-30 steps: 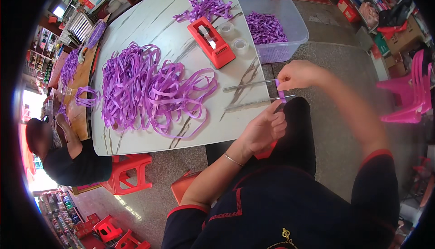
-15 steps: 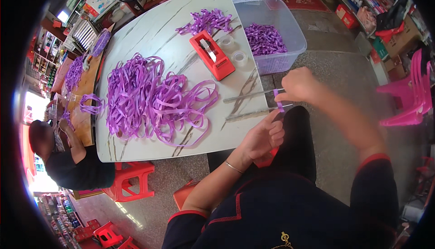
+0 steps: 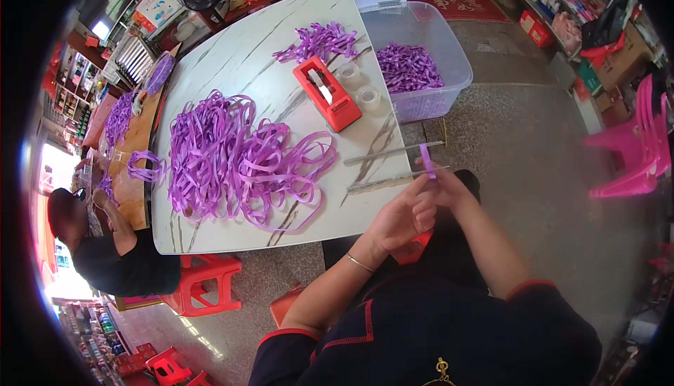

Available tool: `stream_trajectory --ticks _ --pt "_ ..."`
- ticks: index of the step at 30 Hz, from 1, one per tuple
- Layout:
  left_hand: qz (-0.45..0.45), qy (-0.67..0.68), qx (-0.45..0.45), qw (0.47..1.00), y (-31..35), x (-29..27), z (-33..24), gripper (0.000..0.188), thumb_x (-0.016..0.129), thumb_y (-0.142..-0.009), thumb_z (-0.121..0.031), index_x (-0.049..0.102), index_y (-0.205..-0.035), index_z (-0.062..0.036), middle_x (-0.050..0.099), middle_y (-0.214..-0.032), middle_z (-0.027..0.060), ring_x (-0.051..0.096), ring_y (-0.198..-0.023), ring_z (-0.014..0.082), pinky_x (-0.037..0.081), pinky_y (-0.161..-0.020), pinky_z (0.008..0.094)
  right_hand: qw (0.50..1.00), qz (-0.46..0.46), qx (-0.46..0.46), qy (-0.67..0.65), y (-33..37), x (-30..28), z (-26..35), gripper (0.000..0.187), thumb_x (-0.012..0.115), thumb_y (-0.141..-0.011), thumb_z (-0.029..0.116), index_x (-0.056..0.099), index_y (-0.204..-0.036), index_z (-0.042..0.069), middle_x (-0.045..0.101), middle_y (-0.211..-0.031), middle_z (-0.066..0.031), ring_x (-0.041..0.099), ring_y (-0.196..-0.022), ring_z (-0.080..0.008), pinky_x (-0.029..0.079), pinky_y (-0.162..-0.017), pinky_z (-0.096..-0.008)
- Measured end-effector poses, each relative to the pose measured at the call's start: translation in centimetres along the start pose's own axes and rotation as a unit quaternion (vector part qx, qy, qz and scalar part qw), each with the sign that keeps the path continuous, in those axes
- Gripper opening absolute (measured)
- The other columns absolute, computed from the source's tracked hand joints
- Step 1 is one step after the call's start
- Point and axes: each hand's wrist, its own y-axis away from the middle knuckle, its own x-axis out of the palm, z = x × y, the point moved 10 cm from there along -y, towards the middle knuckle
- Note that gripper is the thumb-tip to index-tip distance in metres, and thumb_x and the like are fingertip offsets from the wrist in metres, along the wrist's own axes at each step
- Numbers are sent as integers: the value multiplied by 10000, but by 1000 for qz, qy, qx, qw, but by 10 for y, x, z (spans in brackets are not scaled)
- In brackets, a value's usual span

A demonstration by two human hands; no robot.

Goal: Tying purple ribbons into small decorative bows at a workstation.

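A purple ribbon (image 3: 425,158) is looped across two thin metal rods, the far rod (image 3: 393,153) and the near rod (image 3: 386,181), which lie on the marble-patterned table and jut past its right edge. My left hand (image 3: 404,217), with a bangle at the wrist, is closed with its fingertips pinching at the ribbon's lower end by the near rod. Close against it, my right hand (image 3: 453,191) is closed at the same end of the ribbon; its fingertips are partly hidden. A large tangle of purple ribbon (image 3: 217,161) lies to the left on the table.
On the table (image 3: 239,63) are a red tape dispenser (image 3: 327,95), clear tape rolls (image 3: 368,96) and a small ribbon pile (image 3: 319,41). A clear bin (image 3: 449,70) of purple pieces stands beyond. Another person (image 3: 116,245) sits at the left near a red stool (image 3: 210,284).
My right hand has come down and left from above the far rod to beside my left hand. The ribbon between the rods now stands out as a longer strip.
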Motion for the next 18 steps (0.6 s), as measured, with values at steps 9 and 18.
stream_trajectory --ticks 9,18 --pt "17 5 -5 1000 -3 4 2 480 489 -868 -134 329 -1320 -161 352 -699 -29 367 -641 105 356 -604 216 979 180 -19 -95 -22 33 2 277 538 -874 177 479 -1131 95 580 -868 -29 578 -738 -120 482 -654 -259" --pt "4 -1 -1 1000 -1 4 -1 521 453 -879 -126 284 -1369 -187 339 -686 -26 365 -638 110 338 -593 226 999 29 -21 -25 -8 14 16 138 591 -852 210 567 -914 89 562 -762 29 511 -608 -38 397 -522 -198"
